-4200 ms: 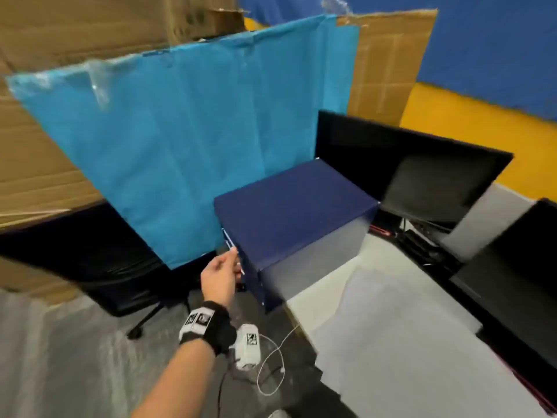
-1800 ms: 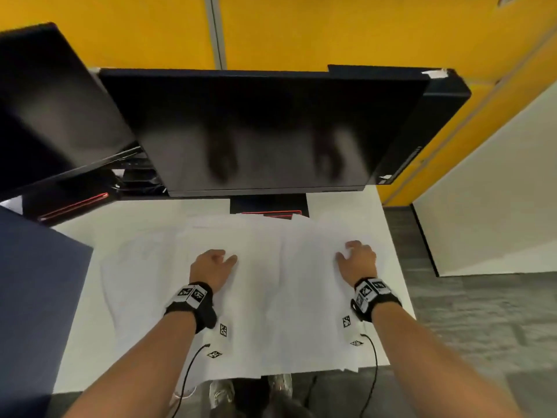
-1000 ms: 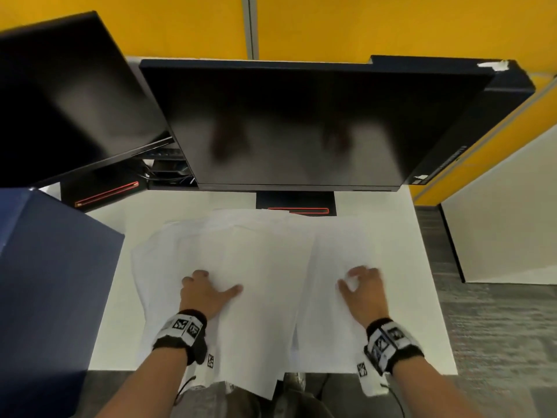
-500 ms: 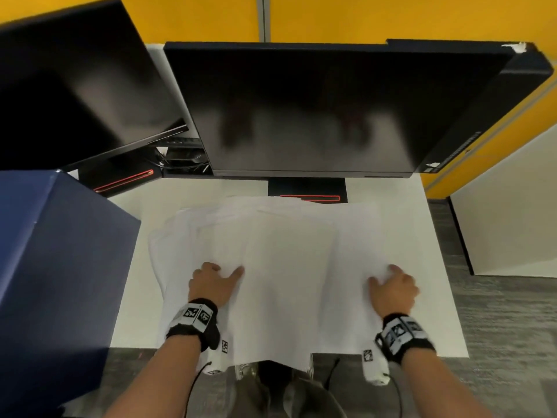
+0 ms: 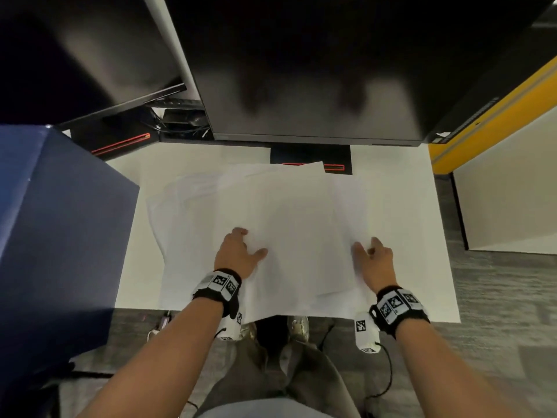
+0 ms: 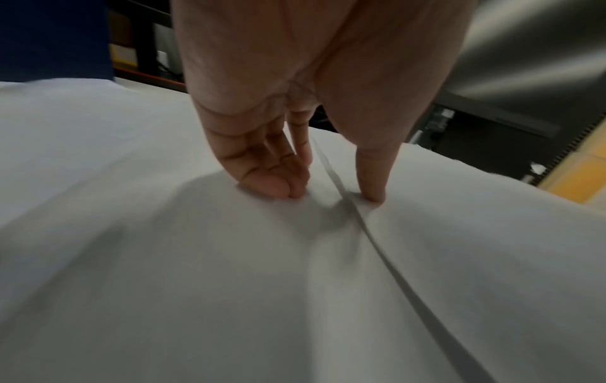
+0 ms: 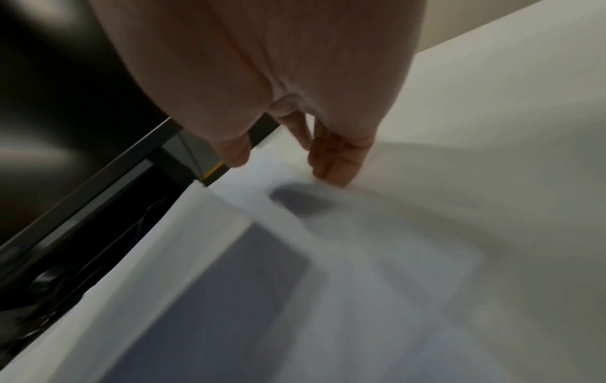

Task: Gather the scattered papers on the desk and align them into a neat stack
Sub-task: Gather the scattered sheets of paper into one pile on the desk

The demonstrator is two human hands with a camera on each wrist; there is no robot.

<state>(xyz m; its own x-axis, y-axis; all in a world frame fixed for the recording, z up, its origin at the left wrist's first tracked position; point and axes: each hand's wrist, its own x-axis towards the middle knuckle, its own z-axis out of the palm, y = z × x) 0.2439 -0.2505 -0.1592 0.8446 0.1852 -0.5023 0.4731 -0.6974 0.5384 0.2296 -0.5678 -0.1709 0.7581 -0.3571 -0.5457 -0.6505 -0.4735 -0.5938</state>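
Several white paper sheets [image 5: 289, 212] lie overlapped in a loose pile on the white desk [image 5: 413, 236], their edges uneven and the near ones hanging over the front edge. My left hand [image 5: 241, 251] presses down on the pile's left part. In the left wrist view its fingertips [image 6: 272, 186] and thumb push into the papers [image 6: 229, 272] beside a sheet edge. My right hand [image 5: 372, 254] rests on the pile's right side. In the right wrist view, which is blurred, its fingertips [image 7: 331, 173] touch a sheet [image 7: 410, 246].
A large dark monitor [image 5: 316, 70] and its stand [image 5: 310, 155] rise just behind the papers, with a second monitor [image 5: 75, 55] at the back left. A tall dark blue box [image 5: 60, 221] borders the desk's left side. A white panel [image 5: 506, 191] stands to the right.
My right hand has slid left with the right-hand sheets, so the spread is narrower and more overlapped. The left hand stays pressed on the left part. The view has dropped closer.
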